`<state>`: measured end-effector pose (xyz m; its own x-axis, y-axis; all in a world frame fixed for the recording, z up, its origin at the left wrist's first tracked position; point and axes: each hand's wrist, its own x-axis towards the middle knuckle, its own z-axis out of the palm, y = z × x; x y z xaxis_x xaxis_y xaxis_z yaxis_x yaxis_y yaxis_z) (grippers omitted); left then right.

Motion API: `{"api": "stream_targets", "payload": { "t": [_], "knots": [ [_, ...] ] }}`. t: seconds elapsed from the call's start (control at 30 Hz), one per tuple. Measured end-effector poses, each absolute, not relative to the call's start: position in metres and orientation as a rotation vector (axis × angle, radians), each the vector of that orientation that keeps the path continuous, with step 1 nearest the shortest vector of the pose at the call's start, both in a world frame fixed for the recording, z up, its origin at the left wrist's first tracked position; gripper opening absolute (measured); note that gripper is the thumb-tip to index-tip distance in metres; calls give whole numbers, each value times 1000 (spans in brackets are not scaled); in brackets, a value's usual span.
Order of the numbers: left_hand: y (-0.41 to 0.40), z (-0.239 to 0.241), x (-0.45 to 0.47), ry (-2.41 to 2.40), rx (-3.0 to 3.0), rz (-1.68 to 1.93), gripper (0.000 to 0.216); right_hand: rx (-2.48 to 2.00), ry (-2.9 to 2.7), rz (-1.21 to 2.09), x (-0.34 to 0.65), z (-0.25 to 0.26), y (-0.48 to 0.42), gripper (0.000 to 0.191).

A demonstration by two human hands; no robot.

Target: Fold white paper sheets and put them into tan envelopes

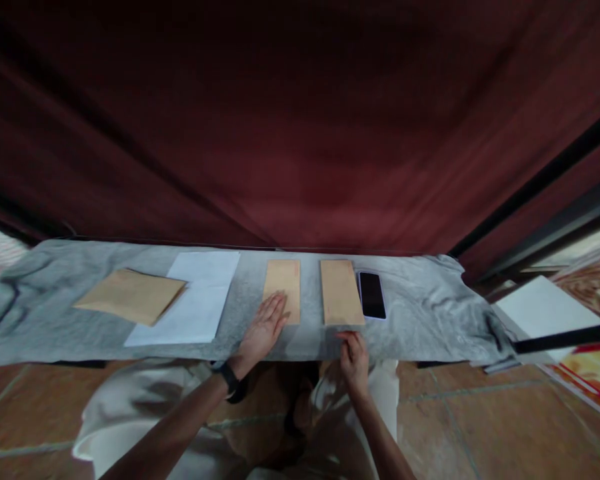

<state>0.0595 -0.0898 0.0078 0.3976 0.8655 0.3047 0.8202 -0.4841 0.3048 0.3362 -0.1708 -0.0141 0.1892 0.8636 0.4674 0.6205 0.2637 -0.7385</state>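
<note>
My left hand [264, 329] lies flat with fingers stretched over the lower part of a narrow brown paper envelope [283, 273]. A second brown envelope [341, 293], or a stack of them, lies to its right. Just below that one's near edge is my right hand [354, 357], its fingers curled in and the forefinger pointing left. I make out nothing held in it. Beside the right envelope rests a dark-screened phone [373, 295] with a pale lilac edge.
White paper sheets [205, 313] lie left on the grey cloth-covered table [420, 307], partly under larger brown envelopes [130, 293]. A dark red curtain [300, 167] hangs behind the table. A white board [545, 310] and a black bar [565, 337] stand at the right.
</note>
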Motion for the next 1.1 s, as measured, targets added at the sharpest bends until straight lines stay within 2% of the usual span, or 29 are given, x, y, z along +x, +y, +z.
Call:
{"api": "stream_targets", "payload": {
  "t": [0.1,0.23,0.43,0.9,1.1],
  "knots": [
    [-98,1,49,1543,2600,498,55,-1322,-1682,385,283,-5,-158,38],
    [-105,-11,48,1534,2648,434,57,-1327,-1897,312,231,1,-142,44],
    [-102,-10,44,1433,2647,457,54,-1386,-2128,217,225,-8,-146,46],
    [33,2,89,1414,2527,431,55,-1385,-2183,198,224,-7,-148,52],
    [62,1,95,1381,2504,452,53,-1405,-2194,186,224,-9,-147,55]
  ]
}}
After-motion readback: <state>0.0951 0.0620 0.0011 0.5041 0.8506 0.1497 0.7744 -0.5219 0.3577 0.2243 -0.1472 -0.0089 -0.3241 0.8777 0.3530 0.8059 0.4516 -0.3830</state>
